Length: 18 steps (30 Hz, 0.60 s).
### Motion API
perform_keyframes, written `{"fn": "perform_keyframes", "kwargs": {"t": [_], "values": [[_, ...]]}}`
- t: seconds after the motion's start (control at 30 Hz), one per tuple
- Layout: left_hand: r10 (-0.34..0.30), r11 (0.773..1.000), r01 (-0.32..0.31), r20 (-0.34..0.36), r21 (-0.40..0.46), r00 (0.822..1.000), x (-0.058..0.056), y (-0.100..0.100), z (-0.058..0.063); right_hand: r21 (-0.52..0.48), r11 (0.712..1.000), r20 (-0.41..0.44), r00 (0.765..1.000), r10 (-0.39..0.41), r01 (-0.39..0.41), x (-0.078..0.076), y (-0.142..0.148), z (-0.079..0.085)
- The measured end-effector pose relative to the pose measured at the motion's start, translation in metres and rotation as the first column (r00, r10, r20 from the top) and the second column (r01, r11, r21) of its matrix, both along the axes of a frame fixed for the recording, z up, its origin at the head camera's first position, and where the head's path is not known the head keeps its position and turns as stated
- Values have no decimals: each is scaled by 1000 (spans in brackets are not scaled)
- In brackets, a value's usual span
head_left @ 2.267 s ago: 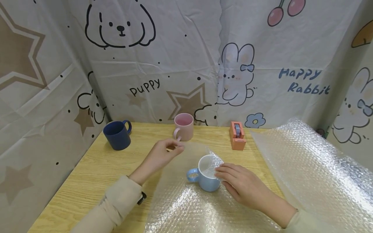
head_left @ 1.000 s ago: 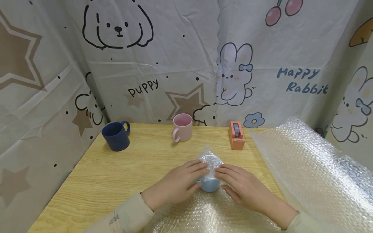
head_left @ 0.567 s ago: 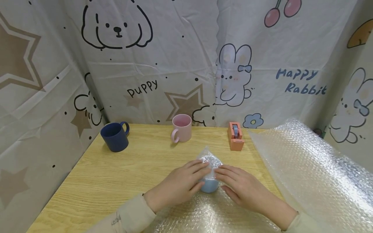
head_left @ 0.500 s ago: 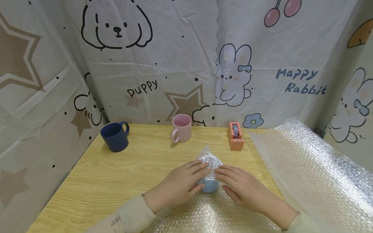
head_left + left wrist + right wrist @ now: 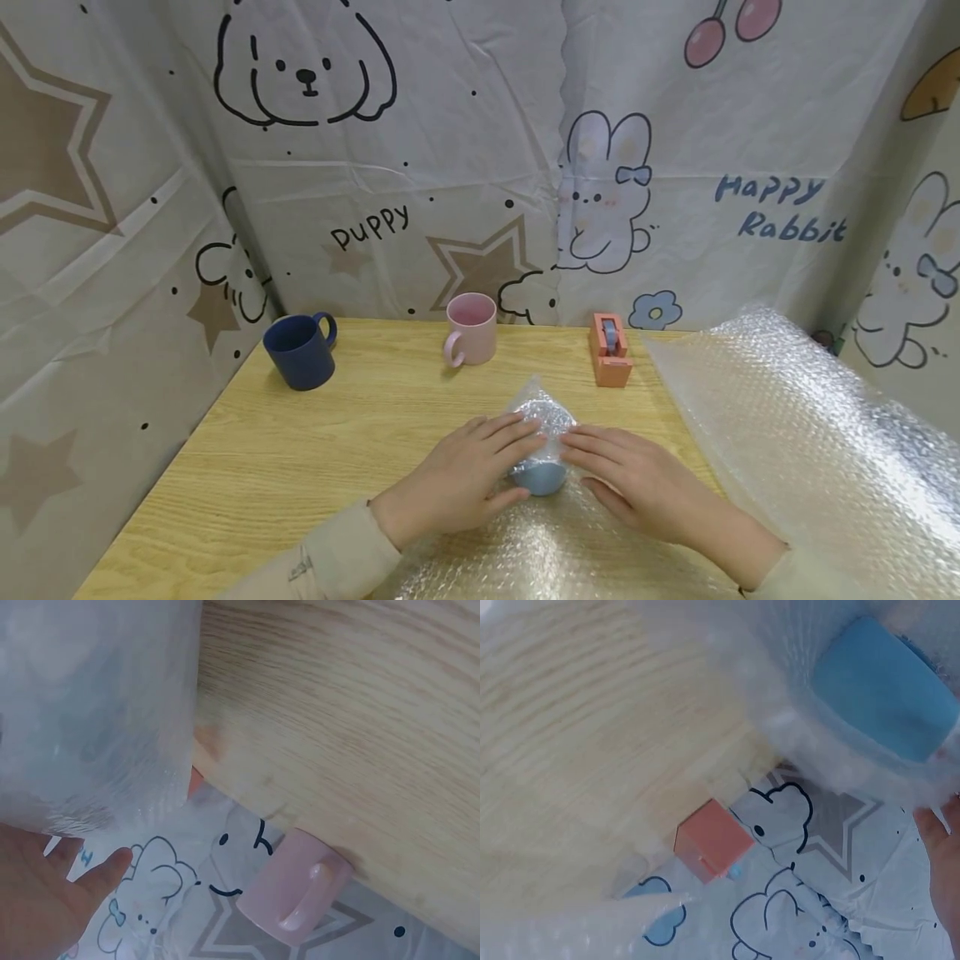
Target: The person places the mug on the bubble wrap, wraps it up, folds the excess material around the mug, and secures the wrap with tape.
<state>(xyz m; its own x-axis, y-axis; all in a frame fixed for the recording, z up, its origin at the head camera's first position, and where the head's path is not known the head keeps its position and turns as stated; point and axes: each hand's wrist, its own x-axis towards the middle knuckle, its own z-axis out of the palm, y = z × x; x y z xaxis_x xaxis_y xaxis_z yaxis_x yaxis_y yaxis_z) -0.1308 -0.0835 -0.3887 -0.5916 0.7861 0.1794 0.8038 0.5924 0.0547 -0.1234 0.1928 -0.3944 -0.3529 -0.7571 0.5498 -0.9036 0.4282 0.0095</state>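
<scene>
"Before a cartoon-printed cloth (image 5: 480, 133), on the wooden worktop (image 5: 300, 450); where to find the light-blue mug (image 5: 542, 482)?"

"Under bubble wrap (image 5: 545, 414); between left hand (image 5: 459, 473) and right hand (image 5: 648, 479)."

"And the fingers (image 5: 513, 440)?"

"Nearly straight; resting on the bubble wrap from both sides."

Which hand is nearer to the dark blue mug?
Left. The left hand is to the right of the dark blue mug; the right hand is farther, on the right side of the light blue mug.
</scene>
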Motion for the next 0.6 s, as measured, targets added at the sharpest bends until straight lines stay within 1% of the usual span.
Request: {"fn": "perform_keyframes", "kwargs": {"t": [0.13,0.27,0.37,0.47,0.53,0.6], "values": [[-1,1000,1,-17,1,1000,0,0,-2,-12,1000,-12,1000,-6,6,6,8,6],[1,1000,-1,-37,-1,999,0,0,-4,-3,999,1,999,-41,41,16,20,12],[3,1000,-2,-56,5,998,0,0,-4,7,995,-14,995,-103,103,24,30,16],[1,1000,0,-77,16,997,0,1,-5,11,983,-25,983,-181,182,32,41,18],[0,1000,2,-86,24,996,0,2,-6,23,972,-10,972,-235,235,39,48,18],[2,1000,0,-94,25,996,0,2,-6,34,962,28,962,-271,270,45,54,16]]}}
